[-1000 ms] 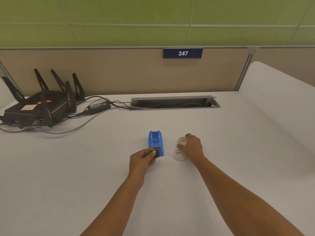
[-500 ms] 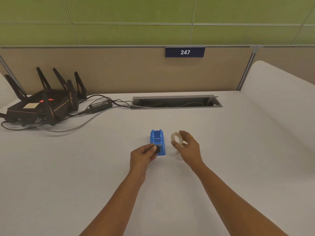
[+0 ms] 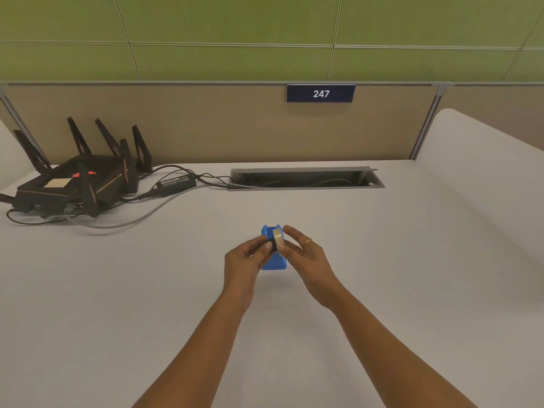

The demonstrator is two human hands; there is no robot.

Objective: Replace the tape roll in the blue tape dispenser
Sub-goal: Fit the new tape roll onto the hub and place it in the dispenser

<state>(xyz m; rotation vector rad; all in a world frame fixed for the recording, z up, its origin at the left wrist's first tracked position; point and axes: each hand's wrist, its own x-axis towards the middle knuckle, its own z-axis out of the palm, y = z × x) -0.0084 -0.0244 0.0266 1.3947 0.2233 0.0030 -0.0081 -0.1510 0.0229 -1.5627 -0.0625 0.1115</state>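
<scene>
A white desk (image 3: 382,275) ran back to a beige partition (image 3: 206,128) under green wall panels (image 3: 235,25), with a "247" sign (image 3: 321,93) at twelve o'clock. At ten o'clock from the hands stood a black router (image 3: 76,184), its power adapter (image 3: 176,182) and cables trailing toward an open cable hatch (image 3: 306,178) at twelve. At centre, the left hand (image 3: 244,260) and right hand (image 3: 306,254) pinched a tape roll (image 3: 277,238) and a black hub (image 3: 273,247) between curled fingertips, hiding the middle of the blue tape dispenser (image 3: 273,262) on the desk; whether the hub sat inside the roll was unclear.
</scene>
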